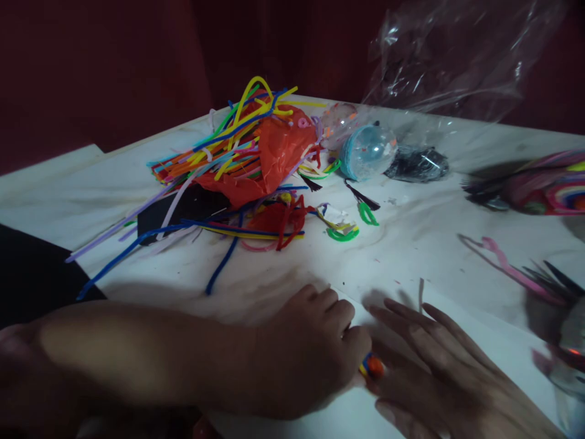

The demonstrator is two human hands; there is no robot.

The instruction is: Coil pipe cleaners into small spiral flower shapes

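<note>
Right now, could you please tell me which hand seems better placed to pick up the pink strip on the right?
Probably the right: the right hand is open and nearer the pink strip, while the left hand is curled around a colorful piece with an orange end.

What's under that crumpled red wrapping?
A black sheet pokes out beneath the red wrapping, and pipe cleaners stick out at its left side. Whatever else lies underneath is covered, so I can't tell.

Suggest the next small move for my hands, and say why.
I'd probably ease the left hand back slightly to expose the orange, yellow and blue piece: that hand's fingers cover part of it, while the right hand is open, close by.
</note>
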